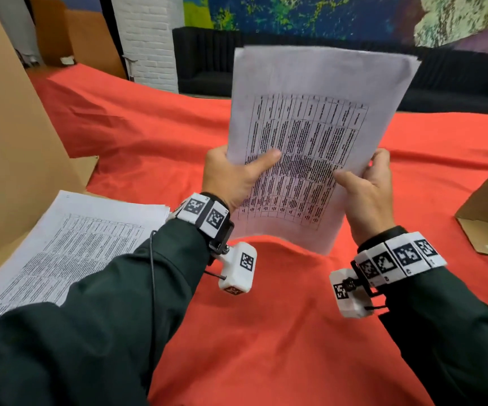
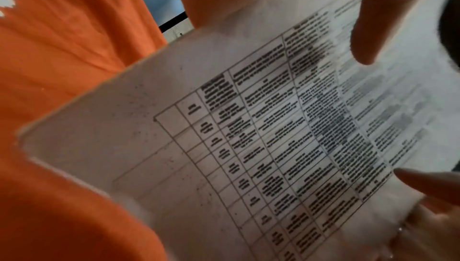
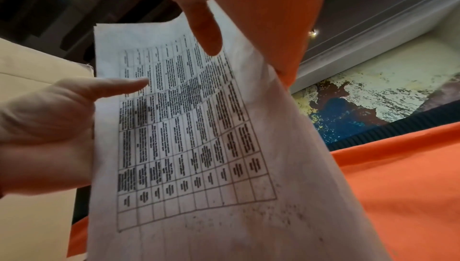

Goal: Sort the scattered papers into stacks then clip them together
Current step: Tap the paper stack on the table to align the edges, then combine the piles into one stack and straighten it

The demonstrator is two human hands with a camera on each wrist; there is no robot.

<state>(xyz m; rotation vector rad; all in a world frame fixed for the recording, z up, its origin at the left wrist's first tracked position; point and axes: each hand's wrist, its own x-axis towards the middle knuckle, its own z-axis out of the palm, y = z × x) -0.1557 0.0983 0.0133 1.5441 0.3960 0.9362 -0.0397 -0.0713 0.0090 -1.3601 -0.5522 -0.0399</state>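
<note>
Both my hands, left hand (image 1: 231, 178) and right hand (image 1: 367, 189), grip the upright sheaf (image 1: 319, 136), probably squaring edges before clipping.

1. The held sheaf of papers (image 1: 310, 136) carried a printed table of many ruled cells filled with dark lines of text, but no word or number in it could be read in any view; the print was too small and blurred.
2. The stack of papers (image 1: 70, 244) lying on the left carried the same kind of printed table, and its text was likewise too small to read.
3. The wrist bands (image 1: 204, 213) bore black-and-white square marker patterns, which were codes and not letters; tiny characters sat beside some squares, too small to make out.
4. The white camera housings (image 1: 238, 272) bore similar square markers, with no readable wording.
</note>
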